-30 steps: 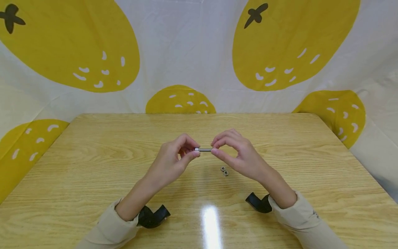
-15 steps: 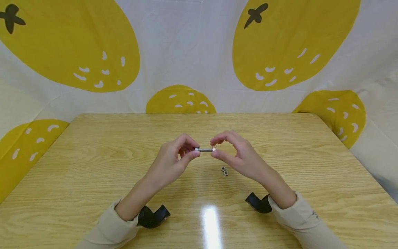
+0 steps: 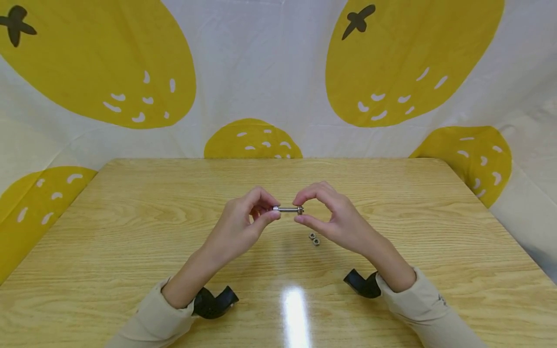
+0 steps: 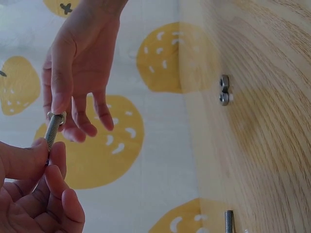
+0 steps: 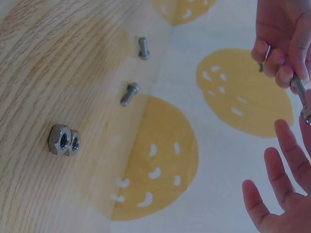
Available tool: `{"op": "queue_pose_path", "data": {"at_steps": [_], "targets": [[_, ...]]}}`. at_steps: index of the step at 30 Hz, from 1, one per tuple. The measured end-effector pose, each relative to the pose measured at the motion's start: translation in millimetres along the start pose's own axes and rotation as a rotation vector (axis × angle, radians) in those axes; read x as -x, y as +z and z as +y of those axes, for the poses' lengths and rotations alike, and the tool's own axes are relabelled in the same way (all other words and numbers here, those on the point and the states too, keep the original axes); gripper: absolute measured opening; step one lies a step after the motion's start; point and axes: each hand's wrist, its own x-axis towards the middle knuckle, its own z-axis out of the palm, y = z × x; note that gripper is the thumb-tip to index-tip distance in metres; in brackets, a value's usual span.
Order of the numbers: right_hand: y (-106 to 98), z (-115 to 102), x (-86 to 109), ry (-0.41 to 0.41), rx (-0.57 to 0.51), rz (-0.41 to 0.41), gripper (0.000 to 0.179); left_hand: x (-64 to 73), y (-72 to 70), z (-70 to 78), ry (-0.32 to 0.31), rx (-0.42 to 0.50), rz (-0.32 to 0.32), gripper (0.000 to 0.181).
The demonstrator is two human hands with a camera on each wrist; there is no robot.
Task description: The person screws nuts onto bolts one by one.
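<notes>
In the head view my left hand (image 3: 237, 222) pinches a silver bolt (image 3: 287, 210) near its left end, between thumb and fingers. The bolt lies level above the table. A nut (image 3: 300, 210) sits on the bolt's right end. My right hand (image 3: 335, 212) has its thumb and index finger curled about this nut, tips right at its edges. The left wrist view shows the bolt's thread (image 4: 52, 133) and the right thumb at the nut. The right hand's other fingers (image 5: 282, 174) are spread in the right wrist view.
Two loose nuts (image 3: 314, 239) lie together on the wooden table (image 3: 174, 193), below the right hand. The right wrist view shows two more bolts, one bolt (image 5: 143, 48) and another bolt (image 5: 129, 93), on the tabletop. A patterned cloth (image 3: 261, 72) hangs behind the table.
My right thumb and fingers have loosened and shifted at the bolt's right end, so the nut shows between them. The left hand and bolt have stayed in place.
</notes>
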Motion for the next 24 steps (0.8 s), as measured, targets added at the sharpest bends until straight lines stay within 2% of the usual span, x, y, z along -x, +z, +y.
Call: {"op": "queue_pose_path", "data": {"at_steps": [9,15,19,24], "targets": [[0.9,0.7,0.5,0.057,-0.002,-0.012,0.003,-0.2,0.3,1.3,0.008,0.005,-0.003,0.015],[1.4,0.1,0.6,0.139,-0.018,-0.065,0.019,0.2,1.6,0.8,0.004,0.006,-0.002,0.015],[-0.2,-2.0,1.0,0.196,-0.026,-0.095,0.018,0.6,1.5,0.4,0.001,0.011,0.002,0.015],[-2.1,-3.5,0.6,0.180,-0.038,-0.098,0.039,0.8,1.1,0.4,0.008,0.005,0.003,0.015]]}}
